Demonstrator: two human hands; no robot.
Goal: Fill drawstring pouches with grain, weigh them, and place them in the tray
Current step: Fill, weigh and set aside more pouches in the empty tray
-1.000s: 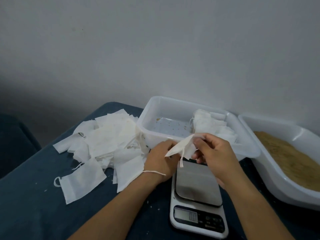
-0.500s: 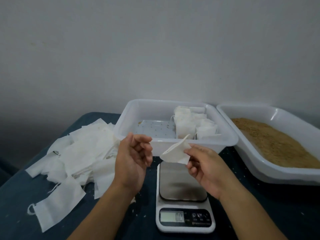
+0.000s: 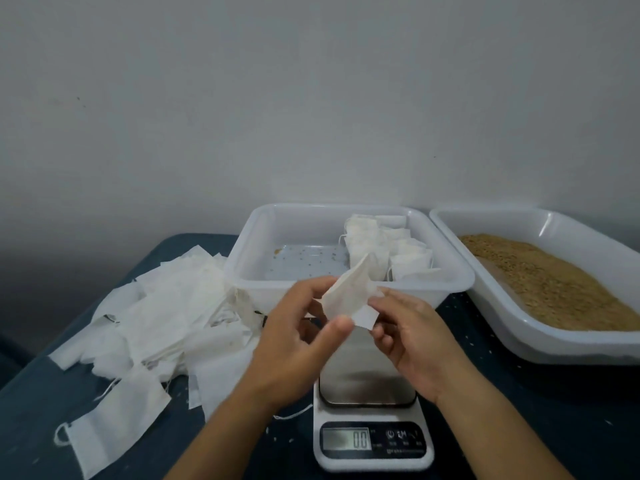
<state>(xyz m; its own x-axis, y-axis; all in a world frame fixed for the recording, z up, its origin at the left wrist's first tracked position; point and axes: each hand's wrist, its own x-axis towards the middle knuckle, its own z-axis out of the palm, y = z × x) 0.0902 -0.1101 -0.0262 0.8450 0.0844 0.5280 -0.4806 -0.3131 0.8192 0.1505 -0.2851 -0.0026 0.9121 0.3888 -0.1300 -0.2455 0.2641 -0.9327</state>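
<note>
An empty white drawstring pouch (image 3: 349,295) is held up above the scale, pinched between my left hand (image 3: 294,337) and my right hand (image 3: 412,341). The left thumb and fingers grip its left and lower edge; the right fingers pinch its right corner. Below them sits a small digital scale (image 3: 372,441) with a bare steel plate and a display reading 0.0. Behind it stands a clear plastic tray (image 3: 263,282) holding several filled pouches (image 3: 381,251) at its right side. A white tub of brown grain (image 3: 550,282) lies to the right.
A loose heap of empty white pouches (image 3: 162,320) covers the dark blue table (image 3: 41,441) on the left, with one pouch (image 3: 114,420) lying apart near the front edge. A grey wall rises right behind the containers. Stray grains dot the table near the tub.
My left hand, which had let go and hung apart from the pouch, has come back and taken hold of it again. The view has swung slightly right.
</note>
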